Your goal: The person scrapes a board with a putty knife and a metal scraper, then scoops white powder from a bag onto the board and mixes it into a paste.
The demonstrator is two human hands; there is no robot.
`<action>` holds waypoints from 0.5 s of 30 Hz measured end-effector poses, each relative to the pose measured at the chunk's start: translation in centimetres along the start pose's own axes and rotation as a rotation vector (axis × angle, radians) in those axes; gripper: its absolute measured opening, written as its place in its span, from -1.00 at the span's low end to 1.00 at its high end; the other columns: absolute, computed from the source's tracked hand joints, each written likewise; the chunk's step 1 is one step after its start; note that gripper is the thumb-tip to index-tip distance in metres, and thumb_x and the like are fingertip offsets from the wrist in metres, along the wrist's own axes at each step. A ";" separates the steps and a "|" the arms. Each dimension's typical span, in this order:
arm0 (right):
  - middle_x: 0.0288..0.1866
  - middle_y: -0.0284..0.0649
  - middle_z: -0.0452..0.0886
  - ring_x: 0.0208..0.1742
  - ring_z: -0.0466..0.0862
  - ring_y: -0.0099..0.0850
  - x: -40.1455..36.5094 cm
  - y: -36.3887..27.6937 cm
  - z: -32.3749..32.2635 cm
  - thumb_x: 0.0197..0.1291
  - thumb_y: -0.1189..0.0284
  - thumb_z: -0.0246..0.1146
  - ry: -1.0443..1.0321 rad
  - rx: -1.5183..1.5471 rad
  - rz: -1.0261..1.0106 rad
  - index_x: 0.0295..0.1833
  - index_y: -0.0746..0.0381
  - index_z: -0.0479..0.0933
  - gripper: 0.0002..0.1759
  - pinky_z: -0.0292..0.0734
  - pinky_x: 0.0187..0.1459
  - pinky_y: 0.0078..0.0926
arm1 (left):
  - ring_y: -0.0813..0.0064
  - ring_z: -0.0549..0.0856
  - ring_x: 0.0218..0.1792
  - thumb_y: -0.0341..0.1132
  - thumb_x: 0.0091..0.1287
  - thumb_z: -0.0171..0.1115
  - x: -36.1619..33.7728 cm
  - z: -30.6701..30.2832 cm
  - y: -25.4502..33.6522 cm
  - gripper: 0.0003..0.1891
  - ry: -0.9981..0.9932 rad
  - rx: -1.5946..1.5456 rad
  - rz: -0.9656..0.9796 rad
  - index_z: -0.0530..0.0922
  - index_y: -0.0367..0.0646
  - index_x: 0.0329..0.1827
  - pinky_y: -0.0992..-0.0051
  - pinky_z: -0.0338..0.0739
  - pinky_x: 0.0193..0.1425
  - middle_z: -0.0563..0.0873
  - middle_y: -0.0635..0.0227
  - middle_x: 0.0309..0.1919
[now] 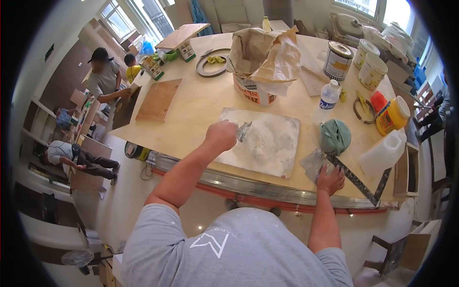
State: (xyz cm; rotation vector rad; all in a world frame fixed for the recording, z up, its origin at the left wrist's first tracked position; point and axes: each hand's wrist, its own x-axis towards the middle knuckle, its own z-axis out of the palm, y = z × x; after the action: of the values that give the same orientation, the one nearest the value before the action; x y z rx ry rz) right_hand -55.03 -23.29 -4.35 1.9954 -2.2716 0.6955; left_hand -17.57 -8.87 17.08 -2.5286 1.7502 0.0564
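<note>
My left hand [222,136] is closed in a fist at the left side of a whitish square board [282,165]. A putty knife's grey blade [244,131] shows beside the fist, its handle hidden in my fingers. The blade touches a heap of white powder [262,138] on the board. My right hand [331,180] has its fingers curled on a crumpled clear plastic bag [313,164] near the table's front edge. Right beside this hand lies a speckled black angle piece [356,184]. A ball of green twine [335,137] sits just beyond.
A bucket [253,91] lined with brown paper stands behind the board. At right are a water bottle [328,102], paint cans [337,60], a yellow jar [393,115] and a white jug [382,154]. A wood panel [159,100] lies left; several people work beyond.
</note>
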 end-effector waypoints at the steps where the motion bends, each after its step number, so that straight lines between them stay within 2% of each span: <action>1: 0.38 -0.09 0.43 0.43 0.34 -0.11 -0.1 0.0 -0.1 0.18 -0.18 0.21 -0.007 -0.004 0.004 0.29 0.18 0.50 -0.23 0.12 0.41 0.01 | 0.17 0.73 -0.11 -0.37 0.24 0.10 -0.2 -0.6 0.2 -0.79 0.008 0.020 0.031 0.71 -0.08 -0.20 0.20 0.65 -0.07 0.73 0.16 -0.19; 4: 0.38 -0.08 0.43 0.43 0.34 -0.11 0.1 -0.1 -0.2 0.18 -0.16 0.21 -0.012 -0.003 0.003 0.29 0.19 0.50 -0.24 0.12 0.41 0.00 | 0.18 0.72 -0.14 -0.39 0.25 0.10 -0.1 -1.9 0.2 -0.80 0.029 0.145 0.091 0.72 -0.06 -0.23 0.21 0.65 -0.09 0.72 0.22 -0.21; 7: 0.38 -0.08 0.43 0.43 0.33 -0.11 -0.1 0.2 0.0 0.18 -0.15 0.22 -0.003 0.005 -0.007 0.29 0.19 0.50 -0.25 0.11 0.41 0.00 | 0.15 0.69 -0.16 -0.45 0.14 0.13 -0.6 -3.7 0.2 -0.72 0.078 0.109 0.140 0.77 0.01 -0.18 0.23 0.61 -0.04 0.72 0.24 -0.23; 10: 0.38 -0.08 0.43 0.43 0.33 -0.11 -0.1 0.3 0.1 0.18 -0.15 0.22 -0.004 0.010 -0.012 0.29 0.19 0.51 -0.26 0.11 0.41 0.01 | 0.17 0.68 -0.16 -0.46 0.14 0.13 -0.8 -4.3 0.6 -0.70 0.062 0.105 0.188 0.77 0.03 -0.18 0.25 0.59 0.00 0.72 0.27 -0.21; 15: 0.38 -0.07 0.42 0.44 0.32 -0.10 0.0 0.3 0.0 0.18 -0.14 0.22 -0.024 0.025 0.006 0.29 0.19 0.50 -0.26 0.09 0.42 0.03 | 0.17 0.68 -0.10 -0.42 0.15 0.19 -0.6 -4.7 1.4 -0.74 0.016 0.053 0.158 0.77 0.02 -0.17 0.26 0.57 0.06 0.73 0.26 -0.18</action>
State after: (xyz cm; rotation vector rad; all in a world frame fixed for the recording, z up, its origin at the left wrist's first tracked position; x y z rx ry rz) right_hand -55.28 -23.29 -4.39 2.0189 -2.2944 0.7078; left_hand -19.14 -9.17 21.80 -2.3565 1.9265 -0.0021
